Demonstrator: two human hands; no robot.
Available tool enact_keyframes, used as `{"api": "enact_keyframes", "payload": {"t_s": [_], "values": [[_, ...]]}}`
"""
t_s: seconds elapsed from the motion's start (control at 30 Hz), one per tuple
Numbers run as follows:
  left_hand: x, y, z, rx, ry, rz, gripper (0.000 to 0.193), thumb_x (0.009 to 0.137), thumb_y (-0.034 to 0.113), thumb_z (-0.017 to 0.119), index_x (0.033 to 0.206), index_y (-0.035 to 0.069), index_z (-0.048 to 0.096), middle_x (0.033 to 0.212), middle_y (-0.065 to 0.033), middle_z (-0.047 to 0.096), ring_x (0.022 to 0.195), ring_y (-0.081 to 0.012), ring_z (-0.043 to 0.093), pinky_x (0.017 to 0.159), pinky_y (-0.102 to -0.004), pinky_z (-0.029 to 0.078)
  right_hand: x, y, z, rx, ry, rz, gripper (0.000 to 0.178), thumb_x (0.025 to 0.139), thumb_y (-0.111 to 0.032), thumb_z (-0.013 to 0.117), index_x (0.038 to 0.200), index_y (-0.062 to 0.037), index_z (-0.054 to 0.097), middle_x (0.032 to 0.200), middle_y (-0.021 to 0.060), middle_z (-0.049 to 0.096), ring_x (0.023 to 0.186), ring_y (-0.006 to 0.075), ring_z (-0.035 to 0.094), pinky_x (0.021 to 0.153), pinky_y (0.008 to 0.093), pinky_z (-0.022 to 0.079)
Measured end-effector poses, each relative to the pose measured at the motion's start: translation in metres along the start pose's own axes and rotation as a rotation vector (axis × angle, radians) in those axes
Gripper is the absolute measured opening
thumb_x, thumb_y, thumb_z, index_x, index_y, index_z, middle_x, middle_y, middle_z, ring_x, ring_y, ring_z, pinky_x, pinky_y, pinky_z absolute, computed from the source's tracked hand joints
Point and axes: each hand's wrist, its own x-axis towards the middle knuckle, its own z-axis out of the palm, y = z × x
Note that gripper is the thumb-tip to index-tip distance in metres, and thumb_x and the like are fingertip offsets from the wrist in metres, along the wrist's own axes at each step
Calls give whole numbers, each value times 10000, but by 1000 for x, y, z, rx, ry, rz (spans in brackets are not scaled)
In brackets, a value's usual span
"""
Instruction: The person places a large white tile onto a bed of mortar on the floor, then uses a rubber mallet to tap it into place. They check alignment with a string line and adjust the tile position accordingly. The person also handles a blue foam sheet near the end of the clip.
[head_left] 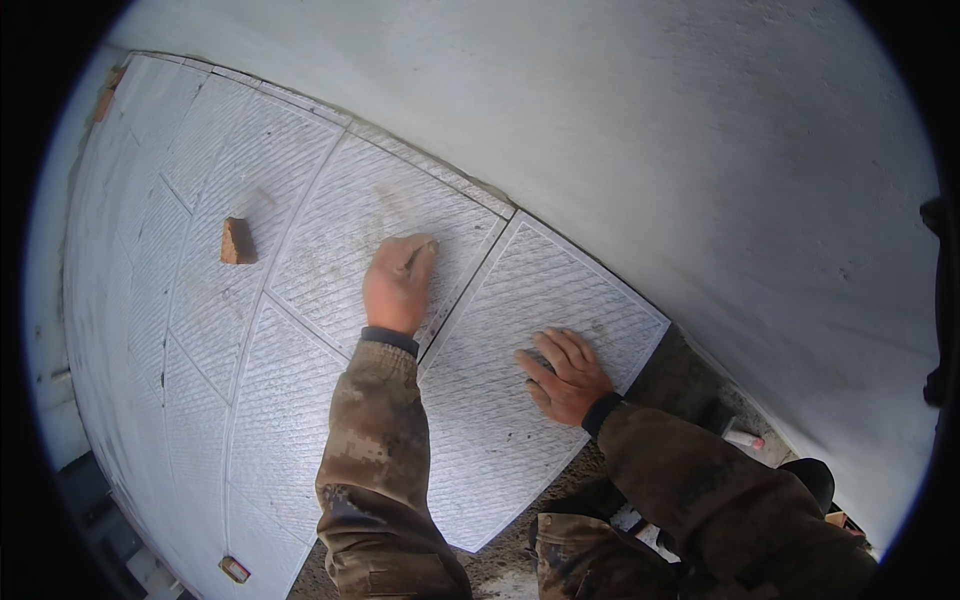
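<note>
My left hand (397,288) is closed, its fingers curled in over a laid tile (335,225) near the dark joint. Whatever it may hold is too hidden to make out. My right hand (568,378) lies open with fingers spread, pressed on the ribbed face of a pale grey tile (490,440). This tile sits at the edge of the paving, with a narrow dark gap between it and the tile to its left. Both forearms wear camouflage sleeves with dark cuffs.
A broken brick piece (237,241) stands on the tiles at left, and a small red-and-yellow box (234,569) lies at the lower left. A smooth grey wall (650,140) runs along the far and right side. Rough dark ground (665,385) shows beyond the end tile, near a white tube (743,439).
</note>
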Motion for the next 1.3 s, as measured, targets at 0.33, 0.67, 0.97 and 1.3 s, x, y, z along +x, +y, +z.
{"api": "enact_keyframes", "payload": {"t_s": [0.33,0.67,0.97,1.3], "values": [[4,26,62,74,-75,93,104,917,128,712,1006,98,757,939,-137,685,867,-372,670,753,-442,549,0,0,-1,-3,-10,3,514,903,-278,727,1395,-201,598,1440,96,466,1432,294,399,1219,499,309],[2,29,70,80,-65,131,103,904,107,720,999,98,759,923,-124,680,880,-355,674,763,-439,554,-2,2,3,-17,-10,-21,484,966,-317,662,1430,-203,581,1475,127,429,1437,324,386,1208,524,321],[1,30,75,118,-76,176,136,901,76,702,1020,86,768,947,-117,687,890,-352,679,772,-436,560,0,1,0,-6,1,-2,510,891,-280,719,1381,-185,613,1445,107,479,1436,295,396,1221,490,306],[-5,43,66,185,-30,136,293,919,50,676,1209,45,723,965,-159,683,858,-344,688,768,-414,568,1,0,-1,-7,16,-7,496,903,-277,709,1379,-177,614,1438,115,491,1424,301,409,1215,491,314]]}}
